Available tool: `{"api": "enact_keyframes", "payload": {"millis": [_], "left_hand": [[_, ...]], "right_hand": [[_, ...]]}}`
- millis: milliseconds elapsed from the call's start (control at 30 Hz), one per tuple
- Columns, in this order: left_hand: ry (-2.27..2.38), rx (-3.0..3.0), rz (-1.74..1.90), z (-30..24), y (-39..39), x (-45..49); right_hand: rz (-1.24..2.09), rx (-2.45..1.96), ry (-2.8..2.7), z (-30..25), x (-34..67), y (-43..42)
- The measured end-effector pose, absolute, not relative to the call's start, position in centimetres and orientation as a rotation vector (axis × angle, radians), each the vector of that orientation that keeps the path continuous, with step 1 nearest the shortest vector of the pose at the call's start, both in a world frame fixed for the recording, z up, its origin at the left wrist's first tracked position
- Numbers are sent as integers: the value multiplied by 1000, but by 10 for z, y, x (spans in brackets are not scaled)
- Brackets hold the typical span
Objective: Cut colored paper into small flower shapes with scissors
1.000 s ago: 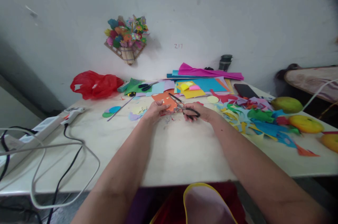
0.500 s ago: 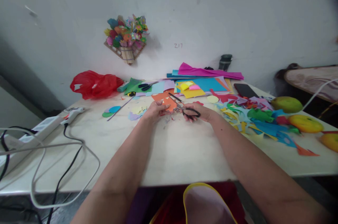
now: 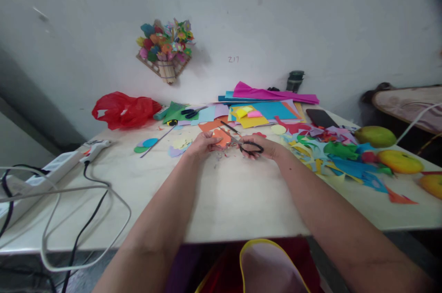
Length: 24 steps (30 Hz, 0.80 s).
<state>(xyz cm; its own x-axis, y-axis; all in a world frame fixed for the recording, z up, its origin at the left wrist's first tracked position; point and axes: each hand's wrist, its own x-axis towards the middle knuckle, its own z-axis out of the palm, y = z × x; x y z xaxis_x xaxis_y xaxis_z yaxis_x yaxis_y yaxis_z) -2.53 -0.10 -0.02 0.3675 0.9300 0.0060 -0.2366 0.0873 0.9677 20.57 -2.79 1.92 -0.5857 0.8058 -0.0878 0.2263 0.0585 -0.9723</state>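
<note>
Between the thumb and fingers of my left hand [image 3: 203,144] is a piece of orange paper [image 3: 223,138]. My right hand [image 3: 259,146] is closed round the black handles of a pair of scissors [image 3: 251,147], whose blades point left at the paper's edge. Small paper scraps [image 3: 226,151] lie on the table under both hands. Just beyond the paper rests a dark pencil-like stick [image 3: 229,127]. Pale yellow and lilac paper cutouts [image 3: 181,145] lie left of my left hand, and a red flower-shaped cutout [image 3: 258,135] is behind my right hand.
Coloured paper sheets [image 3: 272,111] and a second pair of scissors [image 3: 189,112] lie at the back. Paper offcuts [image 3: 345,155], a phone [image 3: 321,118] and mangoes [image 3: 398,161] are on the right. A red plastic bag [image 3: 126,110], a power strip [image 3: 58,169] and cables [image 3: 107,187] are left.
The orange paper in my left hand has turned and shows a smaller outline near the scissors. My right hand with the scissors has shifted very slightly.
</note>
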Motion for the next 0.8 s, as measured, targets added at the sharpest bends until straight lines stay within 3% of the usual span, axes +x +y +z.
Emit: {"api": "enact_keyframes", "payload": {"millis": [800], "left_hand": [[788, 1119, 991, 4, -4, -28]], "right_hand": [[1556, -1085, -1875, 19, 207, -28]]}}
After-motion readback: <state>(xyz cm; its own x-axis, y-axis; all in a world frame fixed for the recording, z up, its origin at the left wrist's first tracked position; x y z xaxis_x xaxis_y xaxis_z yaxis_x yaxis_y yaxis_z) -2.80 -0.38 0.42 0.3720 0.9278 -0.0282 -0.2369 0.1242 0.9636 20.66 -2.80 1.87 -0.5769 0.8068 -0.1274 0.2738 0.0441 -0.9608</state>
